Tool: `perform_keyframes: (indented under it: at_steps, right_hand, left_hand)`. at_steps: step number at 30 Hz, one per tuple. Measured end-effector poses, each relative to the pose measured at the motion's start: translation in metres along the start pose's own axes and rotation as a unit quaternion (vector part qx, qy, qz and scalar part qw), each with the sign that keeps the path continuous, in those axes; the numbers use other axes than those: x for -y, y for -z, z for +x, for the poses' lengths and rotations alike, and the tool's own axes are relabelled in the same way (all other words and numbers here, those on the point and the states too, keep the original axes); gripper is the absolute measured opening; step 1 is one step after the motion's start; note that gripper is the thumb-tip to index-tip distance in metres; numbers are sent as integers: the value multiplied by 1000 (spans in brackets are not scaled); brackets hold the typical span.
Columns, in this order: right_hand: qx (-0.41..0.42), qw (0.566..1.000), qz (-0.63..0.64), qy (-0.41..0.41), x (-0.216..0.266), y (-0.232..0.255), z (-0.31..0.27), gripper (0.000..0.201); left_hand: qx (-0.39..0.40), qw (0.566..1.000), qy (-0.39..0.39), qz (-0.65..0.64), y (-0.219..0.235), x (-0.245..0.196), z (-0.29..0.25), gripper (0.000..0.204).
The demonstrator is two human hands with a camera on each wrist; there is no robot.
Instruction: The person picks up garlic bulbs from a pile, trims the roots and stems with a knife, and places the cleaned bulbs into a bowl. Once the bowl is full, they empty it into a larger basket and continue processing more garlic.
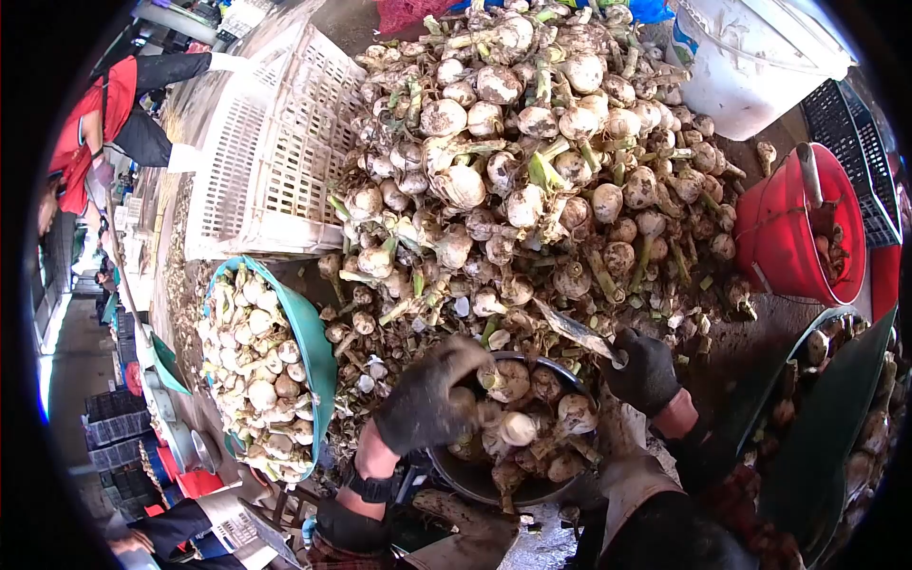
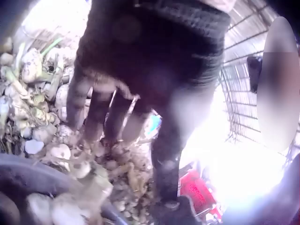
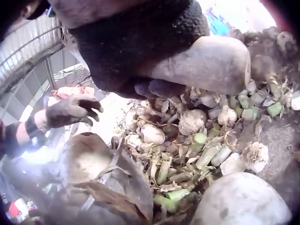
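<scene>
My left hand [image 1: 427, 394], in a dark glove, hovers at the left rim of a metal bowl [image 1: 543, 495] of garlic bulbs [image 1: 518, 428]. Its fingers [image 2: 96, 115] hang loose and spread, with nothing between them. On the bowl's far right side, my gloved right hand [image 1: 644, 372] grips a knife [image 1: 573, 330]. The blade points away and to the left, over the edge of a large garlic heap [image 1: 503, 142]. Close up in the right wrist view, a broad pale part of the knife [image 3: 206, 65] sticks out of the glove, above cut green stems [image 3: 208, 154].
A teal basket [image 1: 321, 361] of trimmed bulbs stands left, below a white crate [image 1: 275, 142]. A red bucket [image 1: 803, 223] and a white bucket [image 1: 750, 71] flank the heap's right. A dark green container [image 1: 807, 446] with garlic sits lower right. A person in red [image 1: 100, 123] works far left.
</scene>
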State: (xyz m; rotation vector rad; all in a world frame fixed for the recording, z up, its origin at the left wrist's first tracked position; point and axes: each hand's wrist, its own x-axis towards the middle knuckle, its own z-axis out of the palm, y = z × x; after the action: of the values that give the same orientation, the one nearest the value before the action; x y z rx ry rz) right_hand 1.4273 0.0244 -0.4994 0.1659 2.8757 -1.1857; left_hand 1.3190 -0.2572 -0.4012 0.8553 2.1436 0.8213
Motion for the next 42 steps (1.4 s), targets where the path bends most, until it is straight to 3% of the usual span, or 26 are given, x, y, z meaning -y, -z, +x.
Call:
perform_keyframes:
  at_steps: [2, 3, 4, 5, 7, 9, 10, 11, 13, 14, 15, 17, 20, 21, 24, 25, 28, 30, 33, 35, 37, 39, 40, 41, 42]
  right_hand:
    - [-5, 1000, 11, -8, -1, -7, 1, 16]
    - [-11, 1000, 22, -17, -1, -9, 2, 16]
    - [-15, 1000, 21, -16, 0, -10, 1, 16]
    - [7, 999, 19, -31, 1, -12, -1, 21]
    - [25, 998, 12, -48, 2, -11, 4, 26]
    - [28, 998, 19, -51, 8, -11, 0, 16]
    - [29, 998, 23, -47, 5, -13, -2, 18]
    - [29, 998, 22, -46, 5, -12, -1, 18]
    - [12, 997, 48, -53, 7, -13, -1, 20]
    - [12, 997, 50, -56, 11, -10, 1, 20]
    - [31, 998, 38, -35, 17, -3, 6, 21]
    - [52, 998, 28, -17, 33, 8, 12, 22]
    - [91, 994, 11, 66, 54, 15, 20, 29]
    - [91, 994, 8, 64, 57, 18, 22, 29]
    - [92, 992, -1, 84, 66, 26, 21, 32]
    - [91, 993, -3, 81, 65, 28, 20, 32]
    - [151, 983, -29, 101, 59, 35, 21, 37]
    - [151, 982, -38, 103, 51, 35, 21, 38]
    - [157, 980, -32, 114, 45, 35, 20, 40]
    - [134, 982, -18, 133, 32, 24, 18, 38]
    - [108, 986, -6, 124, 20, 9, 13, 37]
    - [80, 991, 12, 109, -3, -7, 8, 36]
    - [52, 997, -42, 24, -24, -11, 7, 32]
    - [30, 994, -98, -47, -23, -7, 16, 27]
    - [10, 996, -75, -35, -18, -3, 15, 23]
  left_hand:
    - [-187, 960, -26, 209, 7, 23, 29, 60]
    - [-230, 921, 1, 315, 9, 34, 49, 60]
    - [-223, 874, 58, 427, 11, 37, 70, 67]
    - [-210, 834, 62, 507, 9, 61, 88, 62]
    - [-179, 783, 99, 587, 7, 90, 117, 52]
    - [-165, 781, 119, 591, 5, 89, 124, 47]
    - [-160, 811, 108, 553, 9, 88, 122, 51]
    - [-161, 811, 108, 552, 15, 77, 118, 51]
    - [-177, 892, 163, 384, 23, 57, 105, 59]
    - [-267, 926, 104, 246, 16, 60, 94, 65]
    - [-336, 922, 63, 184, 10, 51, 87, 64]
    - [-332, 937, -52, 97, 4, 26, 70, 69]
    - [-290, 956, -2, -42, -11, -8, 50, 80]
    - [-228, 934, -6, -276, -24, 1, 40, 82]
    - [-180, 956, 110, -204, -57, 34, 10, 82]
    - [-183, 969, 87, -143, -62, 39, 9, 83]
    - [-181, 944, 115, -251, -59, 10, 18, 76]
    - [-191, 900, 160, -358, -59, -8, 20, 73]
    - [-198, 867, 124, -441, -63, -17, 18, 70]
    - [-198, 928, 78, -306, -61, -18, 23, 74]
    - [-191, 940, 70, -274, -62, -16, 21, 77]
    - [-205, 938, -32, -278, -69, -16, 11, 81]
    - [-165, 905, 9, -392, -63, -32, 5, 81]
    - [-161, 927, -19, -338, -56, -32, 5, 81]
    - [-207, 916, -10, -342, -54, -32, 9, 81]
